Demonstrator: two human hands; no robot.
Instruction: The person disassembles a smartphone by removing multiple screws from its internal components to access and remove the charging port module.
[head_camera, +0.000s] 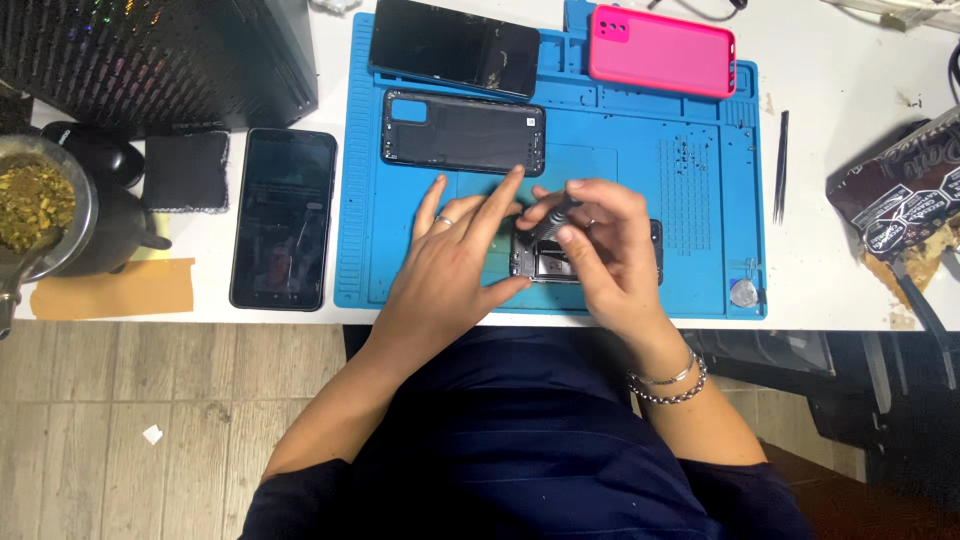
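I have the opened phone (545, 262) lying on the blue mat (700, 180), near its front edge, mostly hidden under my hands. My left hand (455, 255) rests flat on its left end, fingers spread, index stretched toward the tool. My right hand (600, 245) pinches a small screwdriver (548, 222) between thumb and fingertips, its tip down in the phone's body.

To do this well, I should keep the left hand pressing so the phone cannot slide, hold the driver upright over the screw, and turn with light, steady pressure so the tip does not slip out.

The back cover (462, 132) lies just beyond my fingers, a dark screen panel (455, 47) and a pink case (662, 50) farther up. Another phone (284, 218) lies left of the mat; tweezers (781, 165) lie to its right.
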